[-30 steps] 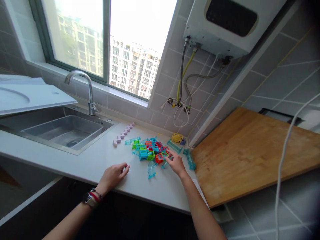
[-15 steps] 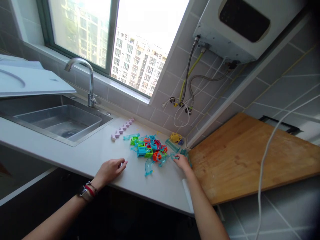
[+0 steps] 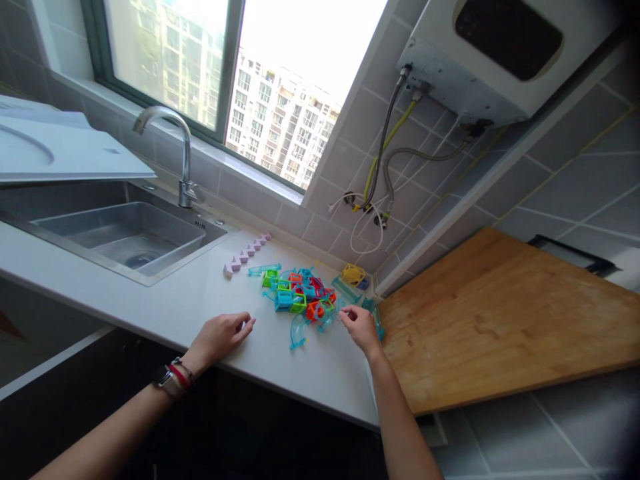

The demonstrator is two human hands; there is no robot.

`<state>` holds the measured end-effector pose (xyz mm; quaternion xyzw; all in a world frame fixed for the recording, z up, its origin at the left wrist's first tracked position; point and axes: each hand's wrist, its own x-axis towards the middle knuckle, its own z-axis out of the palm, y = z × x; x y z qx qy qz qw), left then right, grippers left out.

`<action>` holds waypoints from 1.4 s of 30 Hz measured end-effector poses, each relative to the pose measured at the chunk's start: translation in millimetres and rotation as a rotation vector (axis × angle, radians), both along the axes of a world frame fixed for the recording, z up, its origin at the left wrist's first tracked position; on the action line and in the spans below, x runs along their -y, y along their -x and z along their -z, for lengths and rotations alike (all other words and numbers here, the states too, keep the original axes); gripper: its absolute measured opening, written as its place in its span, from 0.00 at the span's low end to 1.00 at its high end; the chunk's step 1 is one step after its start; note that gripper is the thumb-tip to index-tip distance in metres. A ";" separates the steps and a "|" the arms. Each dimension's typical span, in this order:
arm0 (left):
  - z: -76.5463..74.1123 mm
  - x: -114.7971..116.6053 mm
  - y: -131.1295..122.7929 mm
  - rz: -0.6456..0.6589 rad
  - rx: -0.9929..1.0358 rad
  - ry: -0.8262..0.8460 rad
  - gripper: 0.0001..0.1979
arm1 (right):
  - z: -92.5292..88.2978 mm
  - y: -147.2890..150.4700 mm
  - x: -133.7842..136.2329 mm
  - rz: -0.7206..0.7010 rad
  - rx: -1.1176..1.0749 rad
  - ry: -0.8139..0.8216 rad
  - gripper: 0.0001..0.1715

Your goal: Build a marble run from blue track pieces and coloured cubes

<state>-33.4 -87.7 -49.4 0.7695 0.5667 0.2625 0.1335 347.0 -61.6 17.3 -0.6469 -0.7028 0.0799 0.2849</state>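
A heap of small coloured plastic frame pieces [image 3: 300, 297] lies on the white countertop [image 3: 200, 313]. A curved clear-blue track piece [image 3: 297, 331] lies in front of the heap. My right hand [image 3: 360, 327] is at the heap's right edge, its fingers pinched on a small clear-blue piece. My left hand [image 3: 220, 337] rests on the counter left of the heap, fingers loosely curled, holding nothing. A yellow frame piece [image 3: 353, 274] sits behind the heap near the wall. A row of pale purple blocks [image 3: 246, 255] lies to the left.
A steel sink [image 3: 120, 233] with a tap [image 3: 180, 153] is at the left, under a white board [image 3: 60, 150]. A wooden board [image 3: 495, 307] covers the counter at the right. A water heater [image 3: 500, 53] with hoses hangs on the tiled wall.
My right hand moved from the heap's front to its right edge beside the wooden board and pinched a clear-blue piece. The view shifted; the white cable at the right is out of view.
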 end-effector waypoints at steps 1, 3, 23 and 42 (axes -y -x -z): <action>0.5 -0.3 0.2 0.000 -0.008 -0.003 0.21 | 0.3 10.7 5.9 -0.028 0.000 0.006 0.21; 1.1 -0.3 0.4 0.004 -0.018 -0.003 0.21 | 3.2 30.4 14.9 -0.070 0.006 0.020 0.18; -0.2 2.6 -1.2 0.076 -0.006 -0.004 0.18 | 32.9 52.8 52.6 -0.117 -0.079 0.034 0.21; -63.7 26.2 -52.6 1.008 -0.312 -0.573 0.09 | 37.7 19.2 70.7 0.010 -0.529 0.042 0.24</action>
